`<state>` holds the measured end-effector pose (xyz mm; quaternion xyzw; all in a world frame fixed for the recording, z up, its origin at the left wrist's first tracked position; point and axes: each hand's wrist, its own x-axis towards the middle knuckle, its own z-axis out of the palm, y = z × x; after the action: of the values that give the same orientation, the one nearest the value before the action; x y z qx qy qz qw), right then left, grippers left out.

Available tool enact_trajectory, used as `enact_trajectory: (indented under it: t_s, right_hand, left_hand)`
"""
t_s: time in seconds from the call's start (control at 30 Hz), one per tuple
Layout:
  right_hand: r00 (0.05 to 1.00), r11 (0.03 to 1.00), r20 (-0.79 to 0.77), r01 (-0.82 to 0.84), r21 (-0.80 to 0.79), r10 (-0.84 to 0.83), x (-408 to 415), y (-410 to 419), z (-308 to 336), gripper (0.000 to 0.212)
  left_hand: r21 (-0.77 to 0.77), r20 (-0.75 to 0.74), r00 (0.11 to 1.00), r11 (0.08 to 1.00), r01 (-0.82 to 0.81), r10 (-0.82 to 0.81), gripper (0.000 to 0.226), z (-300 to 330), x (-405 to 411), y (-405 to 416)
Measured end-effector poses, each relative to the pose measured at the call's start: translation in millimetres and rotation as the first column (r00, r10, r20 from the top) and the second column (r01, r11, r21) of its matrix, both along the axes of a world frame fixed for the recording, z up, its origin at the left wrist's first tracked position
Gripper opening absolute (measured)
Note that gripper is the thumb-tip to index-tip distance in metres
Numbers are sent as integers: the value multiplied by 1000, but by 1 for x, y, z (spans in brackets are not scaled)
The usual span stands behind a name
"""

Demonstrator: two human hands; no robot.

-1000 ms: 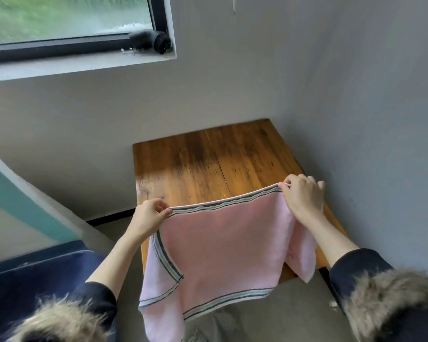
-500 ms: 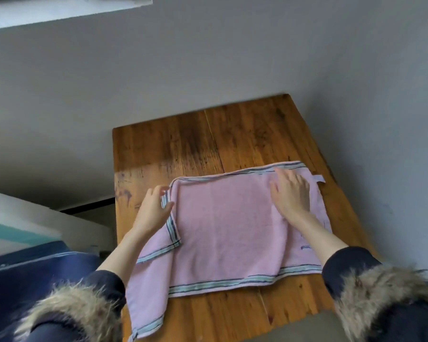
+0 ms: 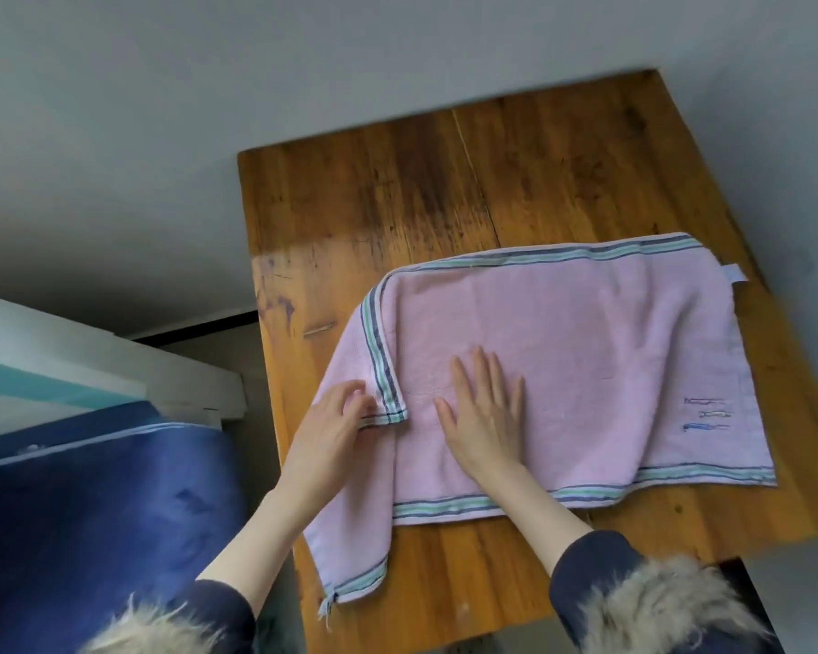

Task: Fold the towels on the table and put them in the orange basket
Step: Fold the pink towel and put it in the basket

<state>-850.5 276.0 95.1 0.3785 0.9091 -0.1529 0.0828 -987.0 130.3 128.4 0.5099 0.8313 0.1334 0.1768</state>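
So that the pink towel [image 3: 586, 370] stays still on the table [image 3: 397, 191], it is pressed flat under the straight right fingers [image 3: 487, 375], while its loose corner is pinched by the left fingers [image 3: 350, 394] just beside them.

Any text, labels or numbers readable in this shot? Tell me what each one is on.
No text can be read.
Embroidery on the pink towel, near its right edge: three short stitched lines, too blurred to read.
Small tag at the towel's far right corner: pale, no print legible.
Table: only stains and scratches, no writing.
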Motion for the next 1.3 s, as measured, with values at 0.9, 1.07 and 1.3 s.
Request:
enact_trajectory:
  t_s: [0.9, 1.07, 1.3]
  right_hand:
    - [995, 985, 54, 75, 155, -84, -4, -25, -27, 65]
    - [995, 984, 43, 87, 155, -95, -3, -24, -29, 64]
    - [994, 986, 39, 93, 138, -99, -7, -24, -27, 64]
  left_hand:
    - [-9, -137, 975, 984, -176, 173, 50, -52, -122, 27]
    - [-118, -198, 965, 973, -197, 172, 58, -62, -146, 40]
    - [-25, -190, 954, 971, -239, 230, 58, -49, -138, 50]
